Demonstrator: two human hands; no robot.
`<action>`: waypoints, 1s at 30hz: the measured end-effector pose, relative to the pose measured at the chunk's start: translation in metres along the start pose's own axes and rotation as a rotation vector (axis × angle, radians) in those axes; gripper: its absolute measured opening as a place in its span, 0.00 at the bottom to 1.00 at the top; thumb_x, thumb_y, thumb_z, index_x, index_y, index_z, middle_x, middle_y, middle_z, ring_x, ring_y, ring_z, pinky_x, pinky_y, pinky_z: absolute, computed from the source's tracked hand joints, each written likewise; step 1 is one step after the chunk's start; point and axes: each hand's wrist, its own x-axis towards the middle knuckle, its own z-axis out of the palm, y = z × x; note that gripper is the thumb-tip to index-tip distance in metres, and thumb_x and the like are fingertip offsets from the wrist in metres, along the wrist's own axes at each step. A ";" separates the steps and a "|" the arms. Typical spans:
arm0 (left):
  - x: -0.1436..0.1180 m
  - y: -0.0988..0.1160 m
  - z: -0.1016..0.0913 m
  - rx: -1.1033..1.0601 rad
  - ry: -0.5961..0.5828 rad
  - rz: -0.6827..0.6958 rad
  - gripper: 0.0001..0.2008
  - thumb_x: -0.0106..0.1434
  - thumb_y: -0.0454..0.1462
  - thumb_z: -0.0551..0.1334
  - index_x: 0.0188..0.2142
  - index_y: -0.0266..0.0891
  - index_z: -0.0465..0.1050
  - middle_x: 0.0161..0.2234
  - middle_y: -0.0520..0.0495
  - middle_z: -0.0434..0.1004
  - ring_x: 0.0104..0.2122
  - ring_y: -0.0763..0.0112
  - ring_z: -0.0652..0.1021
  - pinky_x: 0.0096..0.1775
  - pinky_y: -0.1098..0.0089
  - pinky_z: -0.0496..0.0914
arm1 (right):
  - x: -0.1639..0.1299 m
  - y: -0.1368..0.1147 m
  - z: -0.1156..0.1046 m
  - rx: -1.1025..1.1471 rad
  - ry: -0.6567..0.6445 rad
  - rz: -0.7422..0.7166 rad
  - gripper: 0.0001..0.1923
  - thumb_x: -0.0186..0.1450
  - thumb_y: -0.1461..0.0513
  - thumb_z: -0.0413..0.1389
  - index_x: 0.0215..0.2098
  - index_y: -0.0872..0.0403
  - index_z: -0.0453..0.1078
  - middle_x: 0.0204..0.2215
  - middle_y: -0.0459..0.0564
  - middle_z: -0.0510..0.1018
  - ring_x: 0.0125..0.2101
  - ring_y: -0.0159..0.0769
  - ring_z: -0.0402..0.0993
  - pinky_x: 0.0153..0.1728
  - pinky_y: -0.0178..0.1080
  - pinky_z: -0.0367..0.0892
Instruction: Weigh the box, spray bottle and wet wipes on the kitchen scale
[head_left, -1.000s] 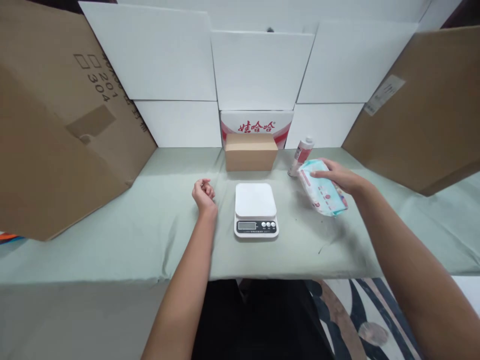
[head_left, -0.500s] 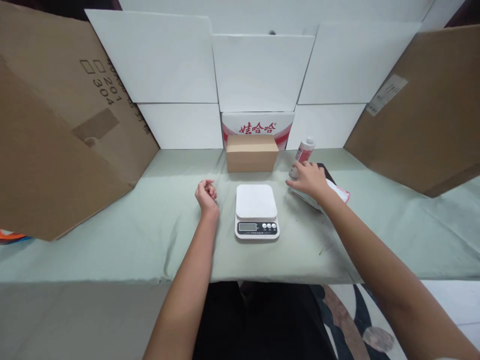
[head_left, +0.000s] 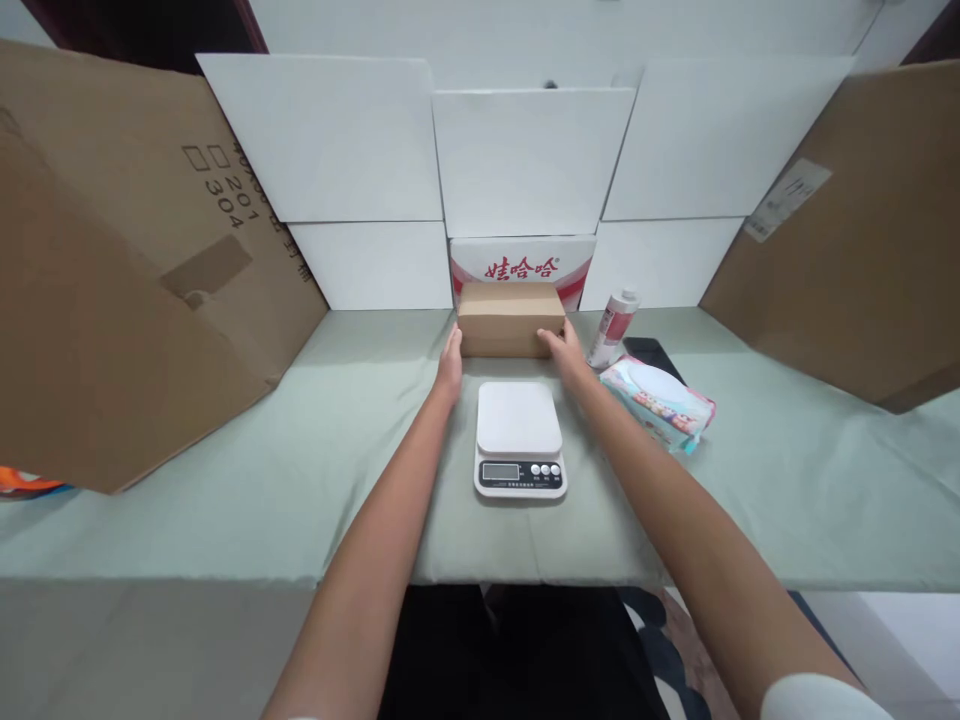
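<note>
A plain brown cardboard box (head_left: 504, 325) rests on the cloth behind the scale, gripped between my two hands. My left hand (head_left: 450, 364) presses against its left end. At the right end is my right hand (head_left: 564, 350), its thumb on the front face and its other fingers around the side, partly hidden. Between my forearms lies a white kitchen scale (head_left: 519, 420), its platform bare and its display showing no digits that I can read.
To the right stand a white and pink bottle (head_left: 613, 328), a pack of wipes (head_left: 660, 400) and a dark flat object (head_left: 651, 352). White panels and a printed carton (head_left: 523, 262) close off the back. Large cardboard sheets flank the green cloth (head_left: 225, 500).
My right hand has left the wipes pack and moved left to the box. My left hand has moved forward from beside the scale to the box's left end. The view has shifted slightly.
</note>
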 end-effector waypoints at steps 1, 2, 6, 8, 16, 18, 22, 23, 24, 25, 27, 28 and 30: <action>-0.008 0.005 -0.003 0.010 -0.009 0.009 0.32 0.72 0.55 0.57 0.67 0.42 0.68 0.75 0.44 0.59 0.76 0.60 0.57 0.77 0.56 0.49 | -0.008 0.000 -0.005 0.020 0.008 -0.043 0.44 0.63 0.47 0.54 0.73 0.53 0.54 0.67 0.60 0.70 0.64 0.47 0.70 0.65 0.52 0.69; -0.019 0.011 -0.007 0.025 -0.023 0.015 0.31 0.72 0.55 0.57 0.68 0.44 0.68 0.75 0.45 0.59 0.76 0.60 0.57 0.77 0.57 0.49 | -0.019 -0.001 -0.012 0.038 0.015 -0.087 0.45 0.63 0.48 0.56 0.74 0.51 0.52 0.68 0.60 0.68 0.64 0.48 0.69 0.65 0.54 0.68; -0.092 0.044 -0.029 0.106 -0.164 0.106 0.33 0.73 0.56 0.56 0.71 0.49 0.64 0.75 0.50 0.58 0.76 0.57 0.57 0.77 0.55 0.50 | -0.086 -0.001 -0.046 0.043 0.002 -0.258 0.46 0.65 0.48 0.61 0.76 0.43 0.49 0.70 0.58 0.61 0.64 0.50 0.68 0.63 0.56 0.71; -0.131 0.055 -0.037 0.141 -0.202 0.133 0.34 0.73 0.56 0.55 0.73 0.49 0.60 0.76 0.51 0.56 0.77 0.57 0.56 0.77 0.55 0.51 | -0.124 0.001 -0.057 -0.002 0.025 -0.313 0.44 0.67 0.47 0.61 0.75 0.41 0.49 0.68 0.58 0.62 0.64 0.51 0.67 0.62 0.57 0.72; -0.209 0.037 -0.036 0.131 -0.097 0.174 0.35 0.73 0.57 0.55 0.74 0.49 0.59 0.76 0.48 0.55 0.76 0.54 0.56 0.77 0.53 0.54 | -0.188 0.016 -0.054 -0.072 0.125 -0.318 0.39 0.68 0.45 0.57 0.72 0.46 0.52 0.63 0.61 0.64 0.62 0.56 0.66 0.59 0.60 0.73; -0.215 0.031 -0.037 0.138 -0.074 0.165 0.36 0.72 0.58 0.55 0.74 0.49 0.59 0.76 0.47 0.56 0.76 0.52 0.57 0.76 0.52 0.56 | -0.187 0.017 -0.053 -0.087 0.133 -0.330 0.38 0.69 0.44 0.56 0.71 0.46 0.52 0.62 0.61 0.65 0.62 0.56 0.67 0.58 0.60 0.73; -0.221 0.029 -0.039 0.154 -0.034 0.173 0.36 0.71 0.58 0.57 0.73 0.50 0.62 0.75 0.45 0.60 0.75 0.50 0.60 0.75 0.50 0.58 | -0.186 0.017 -0.053 -0.091 0.133 -0.347 0.37 0.69 0.44 0.54 0.71 0.46 0.53 0.60 0.60 0.66 0.60 0.55 0.68 0.56 0.59 0.74; -0.221 0.029 -0.040 0.155 -0.026 0.177 0.36 0.71 0.58 0.57 0.73 0.49 0.62 0.75 0.45 0.60 0.75 0.50 0.60 0.75 0.50 0.58 | -0.186 0.016 -0.053 -0.095 0.132 -0.350 0.37 0.69 0.44 0.54 0.71 0.46 0.53 0.60 0.60 0.66 0.60 0.55 0.68 0.55 0.59 0.75; -0.221 0.029 -0.040 0.156 -0.022 0.180 0.36 0.71 0.58 0.57 0.73 0.49 0.62 0.75 0.45 0.60 0.75 0.50 0.60 0.75 0.50 0.58 | -0.187 0.016 -0.053 -0.100 0.132 -0.352 0.37 0.69 0.44 0.54 0.71 0.46 0.53 0.59 0.60 0.66 0.60 0.55 0.68 0.55 0.58 0.75; -0.221 0.029 -0.040 0.156 -0.022 0.184 0.36 0.71 0.58 0.57 0.73 0.49 0.61 0.75 0.45 0.59 0.75 0.51 0.59 0.75 0.50 0.57 | -0.187 0.015 -0.053 -0.106 0.131 -0.353 0.37 0.69 0.44 0.54 0.71 0.47 0.53 0.59 0.60 0.66 0.59 0.55 0.68 0.55 0.58 0.75; -0.219 0.029 -0.040 0.155 -0.030 0.190 0.36 0.71 0.57 0.57 0.73 0.49 0.60 0.76 0.46 0.57 0.76 0.51 0.58 0.76 0.51 0.56 | -0.188 0.015 -0.052 -0.108 0.130 -0.355 0.37 0.69 0.45 0.54 0.71 0.47 0.53 0.59 0.61 0.66 0.59 0.55 0.68 0.54 0.58 0.75; -0.219 0.029 -0.040 0.156 -0.034 0.194 0.36 0.72 0.57 0.57 0.74 0.50 0.59 0.76 0.46 0.56 0.76 0.52 0.57 0.76 0.51 0.55 | -0.189 0.014 -0.052 -0.105 0.130 -0.358 0.37 0.69 0.45 0.55 0.71 0.47 0.53 0.59 0.61 0.66 0.59 0.54 0.68 0.54 0.57 0.75; -0.218 0.028 -0.040 0.159 -0.040 0.198 0.35 0.72 0.57 0.57 0.74 0.50 0.59 0.76 0.46 0.56 0.76 0.52 0.57 0.76 0.51 0.54 | -0.189 0.014 -0.052 -0.093 0.131 -0.368 0.36 0.69 0.46 0.55 0.71 0.47 0.53 0.59 0.61 0.66 0.58 0.54 0.68 0.53 0.57 0.75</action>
